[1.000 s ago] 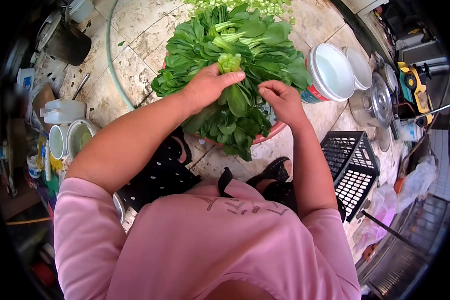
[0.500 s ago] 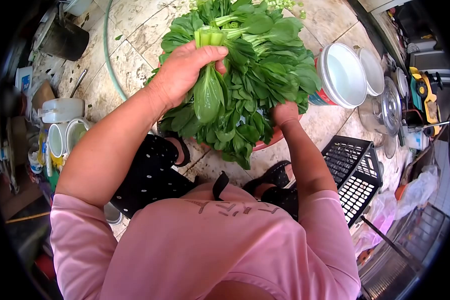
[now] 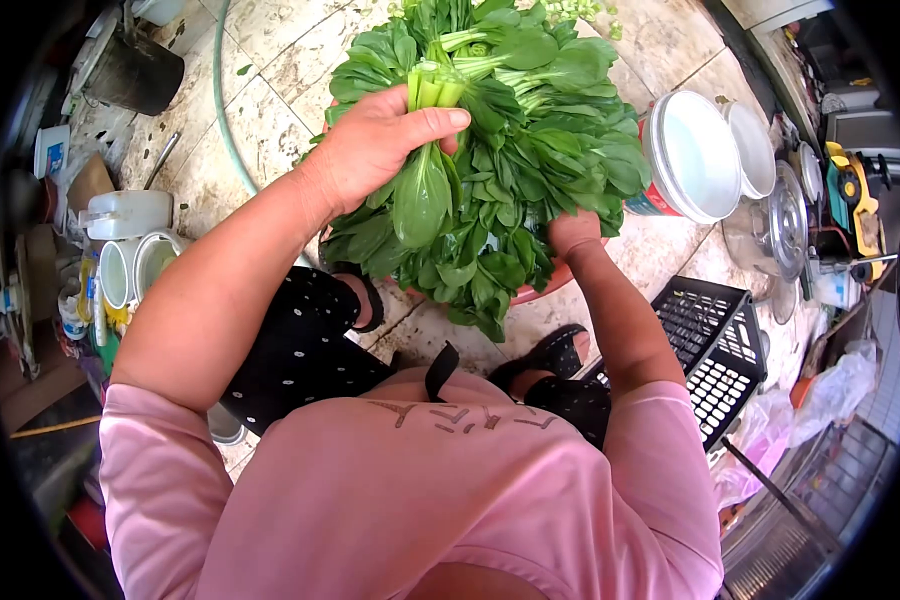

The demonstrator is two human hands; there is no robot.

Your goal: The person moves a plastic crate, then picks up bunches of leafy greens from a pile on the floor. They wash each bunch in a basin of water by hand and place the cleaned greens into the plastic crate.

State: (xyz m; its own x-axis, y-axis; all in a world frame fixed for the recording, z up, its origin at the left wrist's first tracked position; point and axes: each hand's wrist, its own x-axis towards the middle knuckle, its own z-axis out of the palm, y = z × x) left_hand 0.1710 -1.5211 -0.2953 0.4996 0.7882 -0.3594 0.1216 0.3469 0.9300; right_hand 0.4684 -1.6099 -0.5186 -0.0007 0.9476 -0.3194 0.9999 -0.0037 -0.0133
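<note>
My left hand (image 3: pixel 385 140) is closed round a bunch of leafy greens (image 3: pixel 422 205), with its pale cut stems pointing away from me and the leaves hanging toward me. Below and beyond it a large heap of the same greens (image 3: pixel 560 130) fills a reddish basin (image 3: pixel 547 284), of which only a bit of rim shows. At the heap's right side, my right hand (image 3: pixel 576 234) reaches in among the leaves. Its fingers are hidden there, so what they touch does not show.
White buckets (image 3: pixel 692 160) stand right of the heap, by a clear lidded pot (image 3: pixel 770 225). A black plastic crate (image 3: pixel 705 340) lies nearer me. At left are a green hose (image 3: pixel 222 110), a black bucket (image 3: pixel 140 75) and a white container (image 3: pixel 125 214). The tiled floor (image 3: pixel 270 110) is dirty.
Both hands and the heap sit slightly farther right and lower in the view, as do the surroundings. The left hand keeps its hold on the greens; the right stays in the leaves.
</note>
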